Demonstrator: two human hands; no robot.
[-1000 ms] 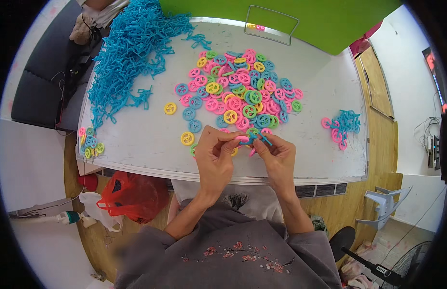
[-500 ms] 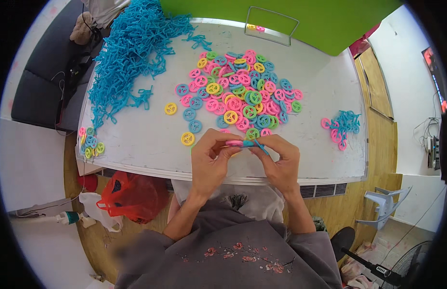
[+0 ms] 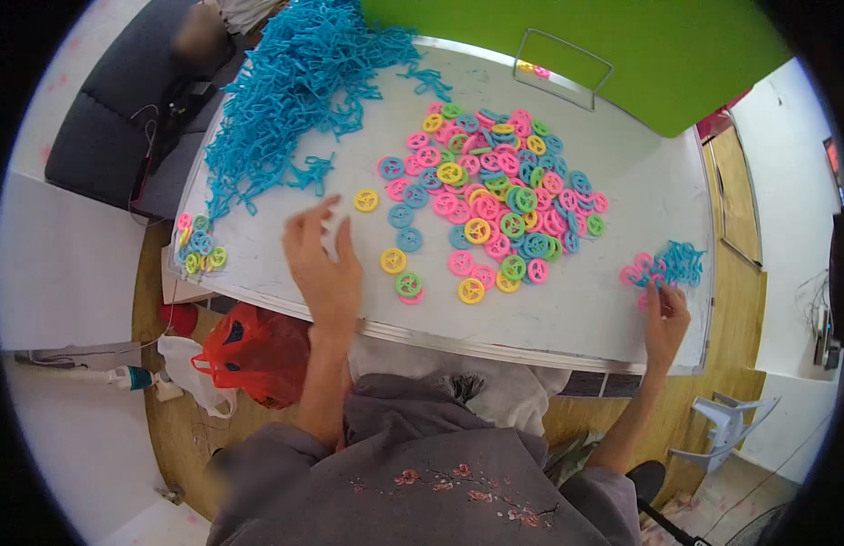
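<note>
Over right, your pinched right hand (image 3: pixel 666 314) was at a finished-looking pink-and-blue plastic batch (image 3: pixel 682 262), grip unclear; left hand (image 3: pixel 325 271) half-open, empty. Loads remained loose: multicoloured plastic wheels (image 3: pixel 499 184) centre, blue plastic stick-pieces (image 3: pixel 299 100) far left.

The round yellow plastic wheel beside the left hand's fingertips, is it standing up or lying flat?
Lying flat: the yellow wheel shows its whole round face on the white tabletop.

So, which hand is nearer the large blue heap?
Left: the left hand is just in front of the large blue heap; the right hand is far to its right.
</note>
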